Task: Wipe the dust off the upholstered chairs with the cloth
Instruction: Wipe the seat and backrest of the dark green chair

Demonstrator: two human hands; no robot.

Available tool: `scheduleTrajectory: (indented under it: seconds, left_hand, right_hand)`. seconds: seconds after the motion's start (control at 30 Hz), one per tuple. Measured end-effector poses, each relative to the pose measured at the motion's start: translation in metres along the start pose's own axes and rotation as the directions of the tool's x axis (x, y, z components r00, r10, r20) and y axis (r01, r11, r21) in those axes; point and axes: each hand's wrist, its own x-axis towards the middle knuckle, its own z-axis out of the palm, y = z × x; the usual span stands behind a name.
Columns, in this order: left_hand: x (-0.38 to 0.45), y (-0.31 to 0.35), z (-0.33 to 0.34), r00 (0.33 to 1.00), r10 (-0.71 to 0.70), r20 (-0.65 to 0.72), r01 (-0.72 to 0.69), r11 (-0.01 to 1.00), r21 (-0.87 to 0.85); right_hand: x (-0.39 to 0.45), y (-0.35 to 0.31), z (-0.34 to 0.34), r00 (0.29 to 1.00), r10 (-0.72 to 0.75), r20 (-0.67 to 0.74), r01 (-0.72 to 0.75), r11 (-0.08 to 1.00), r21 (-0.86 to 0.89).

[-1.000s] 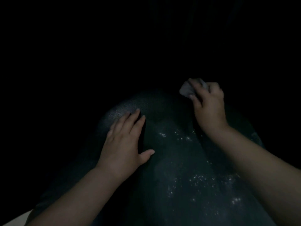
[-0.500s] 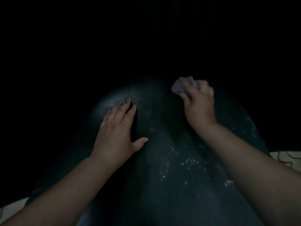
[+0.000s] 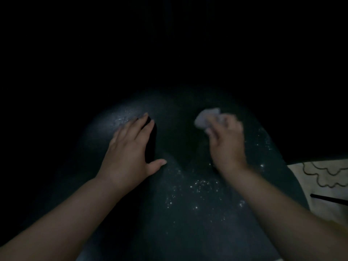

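A dark upholstered chair (image 3: 180,213) fills the lower middle of the dim head view, its rounded surface speckled with pale dust. My left hand (image 3: 130,149) lies flat on the chair's left side, fingers spread. On the right, my right hand (image 3: 226,142) is closed around a small crumpled pale cloth (image 3: 206,117) and presses it against the chair near its top edge. The right hand and cloth are motion-blurred.
At the right edge a pale floor or mat (image 3: 325,185) with a dark scalloped line pattern shows beside the chair, with a thin dark stick-like object (image 3: 328,199) lying on it. Everything above and around the chair is black.
My right hand has carried the cloth leftward along the chair's top. The view has shifted, so both hands sit a little higher and the patterned floor appears at the right.
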Motion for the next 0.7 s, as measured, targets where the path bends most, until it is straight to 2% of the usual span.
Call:
scheduleTrajectory:
  seconds: [0.07, 0.13, 0.2, 0.27, 0.33, 0.43, 0.53, 0.6, 0.7]
  left_hand:
    - [0.003, 0.003, 0.0, 1.0, -0.006, 0.006, 0.006, 1.0, 0.0]
    - [0.004, 0.007, -0.001, 1.0, -0.003, 0.001, 0.003, 1.0, 0.003]
    - [0.004, 0.01, -0.001, 1.0, 0.001, 0.003, -0.001, 1.0, 0.006]
    - [0.005, 0.013, -0.001, 1.0, 0.004, 0.011, -0.004, 1.0, 0.007]
    - [0.006, 0.016, -0.001, 1.0, 0.014, 0.017, -0.014, 1.0, 0.014]
    - [0.011, 0.022, -0.001, 0.999, 0.027, 0.026, -0.028, 1.0, 0.01]
    - [0.015, 0.031, 0.001, 0.998, 0.053, 0.033, -0.053, 0.999, 0.007]
    - [0.018, 0.037, 0.002, 0.998, 0.064, 0.027, -0.064, 0.998, -0.004]
    - [0.02, 0.043, 0.002, 0.997, 0.073, 0.012, -0.073, 0.997, -0.013]
  right_hand:
    - [-0.04, -0.012, 0.009, 0.983, -0.156, 0.101, 0.15, 0.987, 0.062]
    - [-0.064, -0.016, 0.009, 0.967, -0.225, 0.117, 0.207, 0.967, 0.149]
    - [-0.054, -0.006, 0.0, 0.989, -0.147, -0.002, 0.146, 0.976, 0.164]
    - [-0.03, 0.008, -0.011, 0.992, 0.019, -0.124, -0.002, 0.991, 0.136]
    - [-0.012, 0.021, -0.019, 0.984, 0.118, -0.132, -0.107, 0.99, 0.088]
    - [-0.03, 0.025, -0.015, 0.995, 0.104, -0.012, -0.102, 0.989, 0.108]
    - [-0.064, 0.018, -0.014, 0.999, -0.03, 0.03, 0.025, 0.99, 0.142]
    - [-0.06, 0.021, -0.02, 0.997, -0.023, -0.07, 0.034, 0.988, 0.154]
    - [-0.019, 0.03, -0.03, 0.96, 0.058, -0.275, -0.037, 0.996, 0.08]
